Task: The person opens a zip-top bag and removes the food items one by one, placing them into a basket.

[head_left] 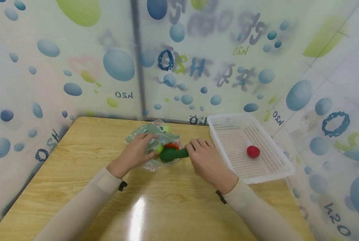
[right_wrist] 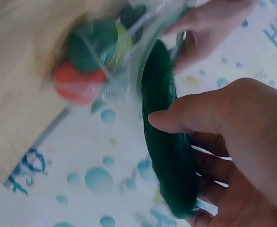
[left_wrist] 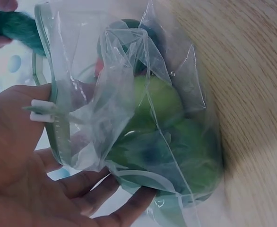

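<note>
My right hand [head_left: 205, 162] grips a dark green cucumber [right_wrist: 169, 142], its thumb on one side and its fingers on the other. The cucumber's far tip is at the mouth of a clear zip bag [left_wrist: 181, 80]; I cannot tell whether it is inside. At the bag's mouth my left hand [head_left: 135, 152] holds the edge, thumb on one side and fingers behind the plastic, near a white slider [left_wrist: 41, 111]. Through the plastic show a light green round thing [left_wrist: 155, 101], a red-orange one [right_wrist: 79, 84] and a dark green one [right_wrist: 93, 45].
On the right of the wooden table [head_left: 173, 207] stands a white perforated basket [head_left: 233, 140]. Inside it lies a small red round thing [head_left: 253, 152]. Patterned walls [head_left: 119, 63] with bubbles and lettering close in the table's back and sides.
</note>
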Demonstrator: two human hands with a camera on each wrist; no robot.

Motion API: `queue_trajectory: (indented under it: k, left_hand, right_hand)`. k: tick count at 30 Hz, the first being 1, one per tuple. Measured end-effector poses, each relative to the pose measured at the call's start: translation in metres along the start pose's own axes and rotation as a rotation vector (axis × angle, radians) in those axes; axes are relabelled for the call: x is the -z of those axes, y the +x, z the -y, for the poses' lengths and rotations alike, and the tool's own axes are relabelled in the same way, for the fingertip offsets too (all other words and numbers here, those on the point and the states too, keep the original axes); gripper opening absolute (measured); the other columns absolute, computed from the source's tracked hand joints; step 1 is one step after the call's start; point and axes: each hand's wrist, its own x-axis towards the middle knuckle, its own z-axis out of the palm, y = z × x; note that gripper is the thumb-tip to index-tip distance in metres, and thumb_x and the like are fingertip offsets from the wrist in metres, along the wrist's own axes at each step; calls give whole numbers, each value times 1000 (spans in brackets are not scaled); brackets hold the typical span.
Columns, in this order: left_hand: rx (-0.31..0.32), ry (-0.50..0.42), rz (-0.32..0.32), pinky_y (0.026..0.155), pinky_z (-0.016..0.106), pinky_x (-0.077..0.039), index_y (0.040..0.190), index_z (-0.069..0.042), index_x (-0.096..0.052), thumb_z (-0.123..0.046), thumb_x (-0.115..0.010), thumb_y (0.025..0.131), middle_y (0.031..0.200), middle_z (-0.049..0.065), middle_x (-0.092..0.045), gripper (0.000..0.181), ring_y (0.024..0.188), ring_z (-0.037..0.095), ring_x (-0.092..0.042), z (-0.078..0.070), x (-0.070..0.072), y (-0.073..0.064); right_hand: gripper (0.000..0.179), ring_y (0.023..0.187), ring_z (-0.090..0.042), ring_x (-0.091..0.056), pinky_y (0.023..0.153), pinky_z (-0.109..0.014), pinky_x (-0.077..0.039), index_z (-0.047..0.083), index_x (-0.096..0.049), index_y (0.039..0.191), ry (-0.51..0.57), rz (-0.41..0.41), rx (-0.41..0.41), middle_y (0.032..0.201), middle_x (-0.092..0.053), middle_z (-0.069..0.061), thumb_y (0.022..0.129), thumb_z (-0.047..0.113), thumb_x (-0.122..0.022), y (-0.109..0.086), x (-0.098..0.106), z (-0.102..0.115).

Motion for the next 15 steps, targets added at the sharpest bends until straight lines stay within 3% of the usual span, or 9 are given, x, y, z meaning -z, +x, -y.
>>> queue_trajectory:
  k: [7,15]
  left_hand:
    - [25,38,10,118,73,-58,160,-3,-63,-14,-90,102,162,36,-63,65,149,60,-60,-3,-1,-3]
    - [21,74,5,116,73,-60,158,-2,-65,-15,-89,102,159,36,-65,62,148,59,-61,-3,-2,-7]
  right_hand:
    - [29,111,-31,-74,94,-47,-63,5,-75,126,-2,-106,-52,119,-80,-10,100,10,-88,-12,9,-28]
    - [35,101,-35,-73,92,-51,-68,-5,-71,131,239,-31,-189,116,-78,-19,101,4,-87,-19,19,-66]
